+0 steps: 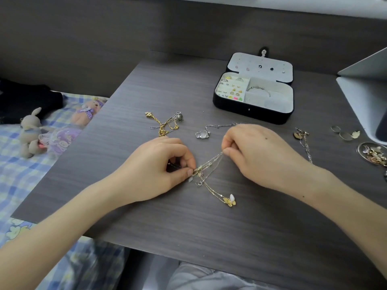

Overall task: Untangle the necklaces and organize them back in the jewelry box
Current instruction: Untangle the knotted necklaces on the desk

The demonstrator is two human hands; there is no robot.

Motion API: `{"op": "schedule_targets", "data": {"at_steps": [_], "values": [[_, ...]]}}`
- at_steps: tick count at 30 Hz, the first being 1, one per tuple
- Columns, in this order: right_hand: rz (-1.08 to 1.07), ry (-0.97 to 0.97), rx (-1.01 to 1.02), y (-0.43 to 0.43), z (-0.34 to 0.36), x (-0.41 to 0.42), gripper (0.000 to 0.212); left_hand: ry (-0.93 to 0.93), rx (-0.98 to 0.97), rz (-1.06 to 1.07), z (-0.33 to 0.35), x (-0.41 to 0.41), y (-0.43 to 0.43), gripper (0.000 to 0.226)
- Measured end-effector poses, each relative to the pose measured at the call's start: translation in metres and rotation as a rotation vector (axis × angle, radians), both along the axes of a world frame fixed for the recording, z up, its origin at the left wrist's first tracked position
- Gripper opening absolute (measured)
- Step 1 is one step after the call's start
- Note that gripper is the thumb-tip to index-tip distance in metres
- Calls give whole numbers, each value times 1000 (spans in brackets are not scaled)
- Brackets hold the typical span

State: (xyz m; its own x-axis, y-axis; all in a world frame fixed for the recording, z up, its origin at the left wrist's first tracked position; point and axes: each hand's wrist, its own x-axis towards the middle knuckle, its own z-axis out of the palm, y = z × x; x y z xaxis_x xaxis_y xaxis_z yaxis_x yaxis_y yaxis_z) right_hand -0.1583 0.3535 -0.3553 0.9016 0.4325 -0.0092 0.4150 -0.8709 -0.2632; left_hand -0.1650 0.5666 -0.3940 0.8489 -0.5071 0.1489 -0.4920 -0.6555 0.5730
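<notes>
Chain tangle: one; left hand pinches it; right hand pinches it | jewelry box: one, open

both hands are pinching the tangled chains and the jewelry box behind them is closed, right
Not quite. The head view shows the jewelry box open, its lid laid back. The left hand and right hand do pinch the tangled chains.
</notes>
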Motion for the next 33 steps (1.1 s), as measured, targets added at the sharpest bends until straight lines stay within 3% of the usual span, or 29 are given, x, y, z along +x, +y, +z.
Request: {"op": "schedule_targets", "data": {"at_steps": [9,14,18,21,24,26,29,33], "values": [[-50,-303,-119,3,-11,12,10,-3,21,9,1,0,4,15],[-51,-366,-271,2,-19,20,13,-34,30,5,1,-1,10,17],[-79,-397,-279,2,-24,23,35,-31,28,-15,2,-4,14,20],[-52,-414,-224,2,-24,21,32,-68,26,-5,3,-7,14,25],[64,-341,19,2,-19,8,7,-215,46,4,5,-14,10,26],[140,-217,137,2,-18,-1,18,-311,118,-27,6,-20,6,28],[219,-144,126,0,-23,-6,29,-355,234,-87,3,-24,2,33],[208,-87,98,-6,-24,-8,15,-297,239,-138,3,-22,8,31]]}}
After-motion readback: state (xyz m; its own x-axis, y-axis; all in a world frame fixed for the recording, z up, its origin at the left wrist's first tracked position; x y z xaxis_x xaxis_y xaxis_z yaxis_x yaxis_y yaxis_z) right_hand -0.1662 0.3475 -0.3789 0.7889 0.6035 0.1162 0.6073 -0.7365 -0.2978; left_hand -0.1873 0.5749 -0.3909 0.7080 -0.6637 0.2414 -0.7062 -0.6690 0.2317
